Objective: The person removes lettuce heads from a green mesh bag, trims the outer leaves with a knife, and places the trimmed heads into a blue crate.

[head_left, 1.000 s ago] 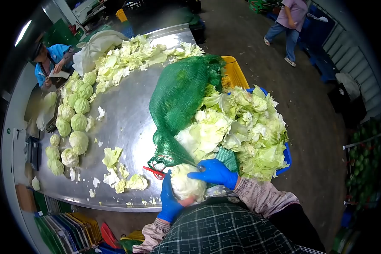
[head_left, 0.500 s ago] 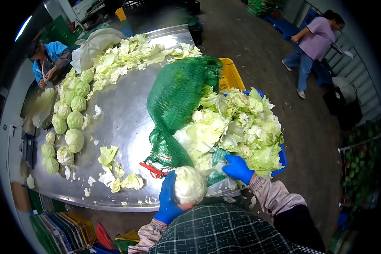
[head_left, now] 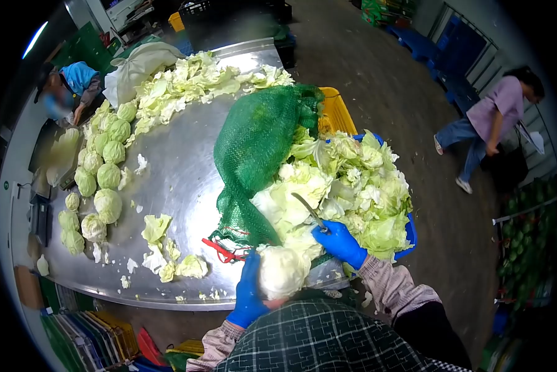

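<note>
My left hand (head_left: 247, 296), in a blue glove, is wrapped around the left side of a pale, trimmed cabbage (head_left: 283, 271) at the table's near edge. My right hand (head_left: 343, 244), gloved in blue as well, grips a knife (head_left: 309, 208) whose thin curved blade points up and to the left. Loose cabbage leaves (head_left: 377, 204) are heaped beside and beyond the right hand, over a blue crate (head_left: 412, 234). A green mesh bag (head_left: 257, 136) with a red drawstring (head_left: 224, 251) lies just beyond the cabbage; what it contains is mostly hidden.
On the metal table (head_left: 173, 139), whole cabbages (head_left: 109, 176) line the left side, and leaves (head_left: 192, 80) cover the far end. A yellow crate (head_left: 337, 111) stands behind the mesh bag. A co-worker (head_left: 77, 84) is at the far left; another person (head_left: 498, 115) walks at the right.
My right hand has lifted slightly up and left, and the knife blade now shows above the leaves. The cabbage has shifted slightly right. The walking person has moved right and nearer.
</note>
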Tool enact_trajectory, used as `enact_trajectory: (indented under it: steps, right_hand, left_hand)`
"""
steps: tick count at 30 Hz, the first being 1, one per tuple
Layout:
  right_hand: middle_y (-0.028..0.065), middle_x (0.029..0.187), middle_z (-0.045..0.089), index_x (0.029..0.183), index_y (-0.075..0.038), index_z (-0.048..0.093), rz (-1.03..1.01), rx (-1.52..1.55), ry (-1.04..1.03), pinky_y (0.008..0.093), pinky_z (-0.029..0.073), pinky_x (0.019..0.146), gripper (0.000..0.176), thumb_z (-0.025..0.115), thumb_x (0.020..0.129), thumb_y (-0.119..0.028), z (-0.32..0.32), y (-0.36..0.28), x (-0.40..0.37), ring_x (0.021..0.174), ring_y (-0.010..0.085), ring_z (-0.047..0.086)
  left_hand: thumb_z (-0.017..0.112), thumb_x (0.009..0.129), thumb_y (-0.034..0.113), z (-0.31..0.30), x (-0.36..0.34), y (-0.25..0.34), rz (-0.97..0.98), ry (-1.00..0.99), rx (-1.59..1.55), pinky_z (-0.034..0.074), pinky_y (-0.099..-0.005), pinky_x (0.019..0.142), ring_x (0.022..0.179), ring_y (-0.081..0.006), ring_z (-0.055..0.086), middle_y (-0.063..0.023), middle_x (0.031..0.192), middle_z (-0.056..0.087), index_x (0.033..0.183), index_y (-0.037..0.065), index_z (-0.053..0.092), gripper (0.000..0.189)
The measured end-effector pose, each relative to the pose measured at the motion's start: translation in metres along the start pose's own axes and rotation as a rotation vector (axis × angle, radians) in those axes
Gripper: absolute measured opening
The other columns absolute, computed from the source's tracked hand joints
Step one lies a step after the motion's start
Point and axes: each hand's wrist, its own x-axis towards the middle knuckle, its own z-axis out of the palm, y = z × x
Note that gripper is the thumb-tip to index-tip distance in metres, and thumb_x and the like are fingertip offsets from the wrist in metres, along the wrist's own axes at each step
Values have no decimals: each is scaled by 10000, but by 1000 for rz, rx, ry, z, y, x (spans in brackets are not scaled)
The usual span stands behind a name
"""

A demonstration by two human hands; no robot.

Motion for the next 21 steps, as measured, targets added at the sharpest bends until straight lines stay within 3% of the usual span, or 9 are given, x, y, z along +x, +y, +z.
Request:
enact_trajectory:
  steps: [1, 3, 6, 10, 13, 15, 17, 20, 21]
  right_hand:
    - [110, 787, 673, 952, -8, 667, -40, -76, 32, 318, 509, 617, 202, 671, 883, -197, 0, 8, -5, 690, 152, 635]
    - [137, 745, 657, 920, -29, 659, -91, -175, 119, 346, 499, 585, 176, 662, 878, -199, 5, 21, -11, 646, 205, 641]
    - [185, 693, 625, 863, -67, 639, -120, -164, 264, 395, 488, 559, 135, 641, 867, -202, 6, 32, -11, 628, 350, 633]
    - [163, 770, 662, 923, -86, 669, 1, -471, 367, 422, 507, 568, 226, 682, 853, -301, -16, 56, -14, 632, 347, 640]
    - [153, 890, 686, 1029, -68, 668, -248, -363, 494, 410, 533, 619, 405, 732, 820, -409, 5, -1, -29, 686, 325, 666]
    - [143, 974, 682, 1120, -37, 642, -279, -242, 319, 373, 543, 677, 575, 767, 780, -483, 41, -35, -35, 735, 271, 677]
    - [136, 884, 680, 1072, -26, 662, -202, -283, 222, 331, 535, 710, 539, 784, 773, -458, 72, -53, -30, 740, 230, 662]
    - [95, 859, 676, 1140, 7, 657, 30, -6, -69, 289, 515, 696, 525, 805, 790, -355, 69, -44, -13, 801, 131, 612]
    - [117, 763, 669, 956, -4, 690, -34, -53, -69, 312, 513, 675, 427, 760, 814, -400, 62, -51, -17, 703, 169, 629]
  left_hand:
    - [911, 587, 350, 1, 0, -4, -109, 3, -122, 359, -473, 1105, 1357, -432, 377, -298, 1484, 323, 1444, -5, 328, 1096]
    - [908, 586, 340, -15, 2, 3, -45, -31, -45, 362, -463, 1103, 1353, -426, 384, -286, 1483, 330, 1434, -6, 351, 1072]
    - [911, 574, 287, -23, 6, 0, -148, -19, -161, 362, -432, 1104, 1321, -355, 429, -227, 1440, 398, 1412, -12, 381, 1036]
    - [915, 576, 185, -35, 6, -12, -337, 29, -354, 414, -402, 1059, 1256, -270, 489, -162, 1357, 477, 1411, -6, 369, 1016]
    - [894, 626, 136, -37, 18, -12, -389, 38, -396, 442, -387, 1032, 1218, -253, 519, -160, 1325, 501, 1414, -15, 345, 972]
    - [889, 645, 139, -28, 26, -16, -448, 45, -365, 447, -384, 1026, 1209, -250, 525, -161, 1320, 508, 1414, -21, 342, 958]
    - [893, 660, 175, -11, 31, -29, -458, 16, -506, 469, -373, 994, 1184, -244, 548, -168, 1301, 539, 1411, -27, 354, 946]
    - [877, 668, 150, -16, 34, -21, -492, 55, -452, 486, -374, 971, 1146, -235, 574, -159, 1260, 576, 1373, -28, 420, 859]
    - [861, 681, 139, -16, 34, -19, -480, 67, -421, 492, -373, 963, 1131, -235, 584, -156, 1249, 585, 1360, -28, 439, 816]
